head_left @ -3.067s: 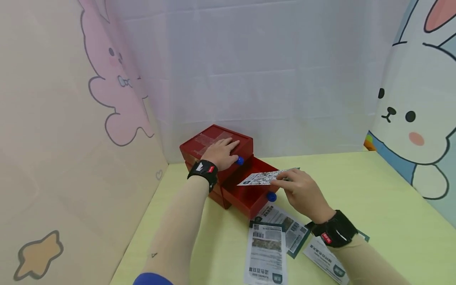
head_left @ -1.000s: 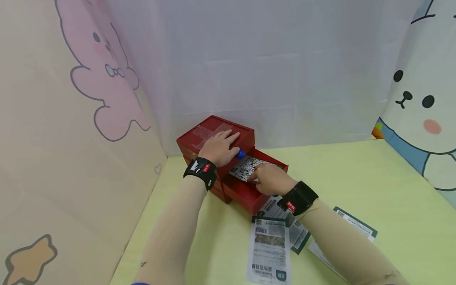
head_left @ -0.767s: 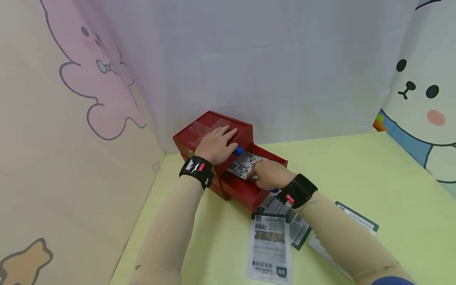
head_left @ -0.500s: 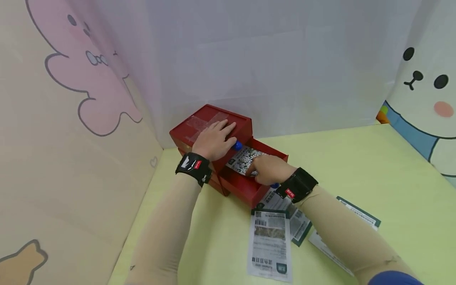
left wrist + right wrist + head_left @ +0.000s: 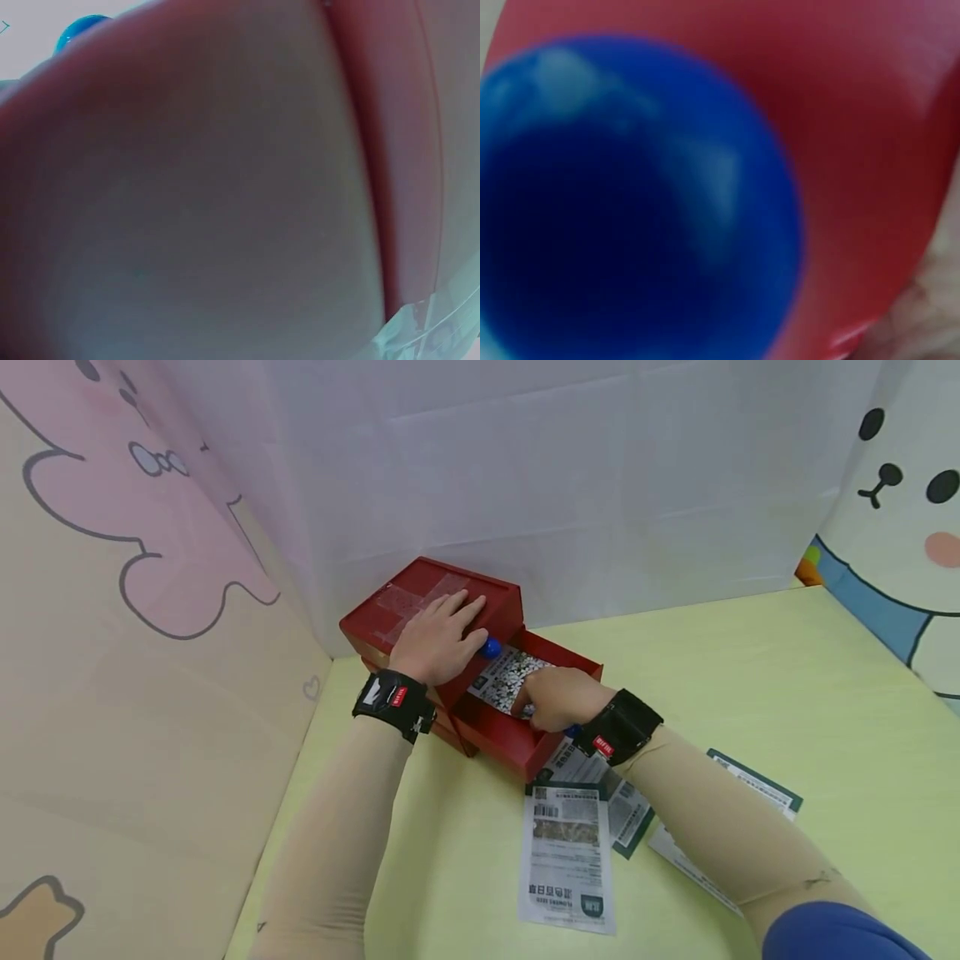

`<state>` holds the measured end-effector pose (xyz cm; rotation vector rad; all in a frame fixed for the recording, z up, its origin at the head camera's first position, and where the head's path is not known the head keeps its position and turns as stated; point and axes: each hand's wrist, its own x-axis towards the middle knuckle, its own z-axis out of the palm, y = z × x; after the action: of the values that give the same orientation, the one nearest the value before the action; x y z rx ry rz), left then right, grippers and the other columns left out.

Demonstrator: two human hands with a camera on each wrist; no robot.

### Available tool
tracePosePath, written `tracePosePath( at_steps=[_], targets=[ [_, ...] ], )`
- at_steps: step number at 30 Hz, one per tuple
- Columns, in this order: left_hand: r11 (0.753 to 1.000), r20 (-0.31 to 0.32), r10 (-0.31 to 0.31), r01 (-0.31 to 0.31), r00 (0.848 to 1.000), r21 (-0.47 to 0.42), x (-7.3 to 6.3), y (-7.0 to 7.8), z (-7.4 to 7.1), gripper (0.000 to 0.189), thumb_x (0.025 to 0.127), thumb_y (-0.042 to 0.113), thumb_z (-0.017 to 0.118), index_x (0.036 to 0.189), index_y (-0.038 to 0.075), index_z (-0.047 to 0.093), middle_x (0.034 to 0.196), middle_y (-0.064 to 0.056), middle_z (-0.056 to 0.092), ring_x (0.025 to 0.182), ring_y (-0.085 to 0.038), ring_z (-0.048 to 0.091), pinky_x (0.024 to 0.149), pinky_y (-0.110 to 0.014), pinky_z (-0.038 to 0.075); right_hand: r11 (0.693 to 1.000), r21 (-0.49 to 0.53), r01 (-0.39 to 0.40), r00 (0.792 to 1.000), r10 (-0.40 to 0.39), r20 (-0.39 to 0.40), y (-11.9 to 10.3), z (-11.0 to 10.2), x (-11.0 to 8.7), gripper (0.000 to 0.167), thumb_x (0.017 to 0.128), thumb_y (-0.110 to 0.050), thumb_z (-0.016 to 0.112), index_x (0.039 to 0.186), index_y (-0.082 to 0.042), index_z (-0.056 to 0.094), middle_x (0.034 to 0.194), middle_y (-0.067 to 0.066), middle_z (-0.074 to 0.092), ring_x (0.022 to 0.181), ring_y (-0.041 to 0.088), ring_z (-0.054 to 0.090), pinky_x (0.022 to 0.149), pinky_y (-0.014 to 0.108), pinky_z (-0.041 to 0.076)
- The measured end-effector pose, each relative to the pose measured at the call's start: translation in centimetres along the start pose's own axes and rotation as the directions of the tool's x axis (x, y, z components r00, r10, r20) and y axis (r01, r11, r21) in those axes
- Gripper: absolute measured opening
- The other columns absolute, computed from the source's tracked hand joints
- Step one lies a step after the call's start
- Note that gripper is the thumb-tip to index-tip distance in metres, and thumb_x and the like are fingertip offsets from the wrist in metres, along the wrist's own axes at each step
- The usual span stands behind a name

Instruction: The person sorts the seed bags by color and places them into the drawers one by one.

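My left hand (image 5: 435,642) lies spread over the top of a red drawer box (image 5: 480,578), its thumb beside the upper blue knob (image 5: 491,647). One red drawer (image 5: 498,745) below stands pulled out. Inside it lies a seed packet (image 5: 501,683) with a white-flower picture. My right hand (image 5: 562,695) reaches into the drawer, a finger pointing down onto that packet; its other fingertips are hidden. The right wrist view is filled by the drawer's blue knob (image 5: 641,202) before the red drawer front (image 5: 862,150). Mostly blurred skin fills the left wrist view, with a blue knob (image 5: 81,30) at the corner.
Several more seed packets lie on the pale yellow table: one packet (image 5: 566,860) in front, another packet (image 5: 630,814) partly under it, and one (image 5: 757,785) partly covered by the right forearm. Fabric walls (image 5: 465,460) stand behind and at the left.
Three seconds ago my right hand pinched the packet above the drawer; now the packet lies inside, the hand over it. Lately the hands hold still while the head view shifts. The left hand stays on the box.
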<state>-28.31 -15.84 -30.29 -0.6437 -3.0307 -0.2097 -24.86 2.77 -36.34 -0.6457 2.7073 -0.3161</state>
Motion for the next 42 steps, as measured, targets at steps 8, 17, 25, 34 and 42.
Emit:
tracePosePath(
  at_steps=[8,17,25,34,42],
  targets=[
    [1.000,0.023,-0.018,0.018,1.000,0.006,-0.1,-0.2,0.2,0.061,0.097,0.045,0.042,0.153,0.026,0.026,0.159,-0.004,0.021,0.145,-0.026,0.017,0.114,-0.050,0.019,1.000,-0.025,-0.017,0.999,0.018,0.041,-0.1,0.3,0.3,0.030,0.082,-0.025,0.069,0.112,-0.024,0.074,0.108,0.002,0.064,0.096,0.023,0.053,0.084,0.040,0.050],
    [0.999,0.031,0.031,-0.030,0.999,-0.013,1.0,0.2,1.1,0.061,0.097,0.045,0.042,0.153,0.025,0.027,0.159,-0.005,0.022,0.145,-0.027,0.018,0.114,-0.050,0.020,1.000,-0.011,-0.015,1.000,0.015,-0.016,0.8,0.8,-0.3,0.032,0.086,-0.029,0.067,0.118,-0.023,0.071,0.109,0.004,0.065,0.096,0.023,0.055,0.088,0.041,0.050],
    [0.999,0.029,0.053,-0.052,0.998,-0.013,1.6,1.1,1.6,0.061,0.097,0.045,0.043,0.153,0.026,0.027,0.158,-0.004,0.022,0.145,-0.027,0.019,0.114,-0.050,0.020,0.979,0.073,0.191,0.889,-0.141,-0.437,2.8,1.0,-4.4,0.040,0.088,-0.026,0.068,0.126,-0.013,0.064,0.118,0.006,0.065,0.102,0.021,0.061,0.087,0.039,0.053],
    [0.998,0.029,0.066,-0.067,0.997,0.005,1.9,1.7,1.4,0.062,0.097,0.045,0.044,0.153,0.025,0.027,0.159,-0.005,0.022,0.145,-0.027,0.018,0.114,-0.049,0.021,0.986,0.104,0.129,0.832,-0.050,-0.553,7.2,0.8,-12.3,0.031,0.091,-0.022,0.066,0.118,-0.009,0.060,0.094,0.000,0.065,0.083,0.017,0.060,0.071,0.033,0.051],
    [1.000,0.009,0.019,-0.019,1.000,0.004,0.5,-1.3,0.7,0.063,0.096,0.043,0.044,0.153,0.022,0.028,0.158,-0.008,0.022,0.144,-0.031,0.020,0.112,-0.054,0.021,1.000,0.021,0.018,0.893,-0.007,-0.449,8.8,1.1,-13.2,0.042,0.086,-0.034,0.070,0.116,-0.005,0.062,0.094,0.007,0.066,0.081,0.021,0.060,0.070,0.035,0.053]
  ],
)
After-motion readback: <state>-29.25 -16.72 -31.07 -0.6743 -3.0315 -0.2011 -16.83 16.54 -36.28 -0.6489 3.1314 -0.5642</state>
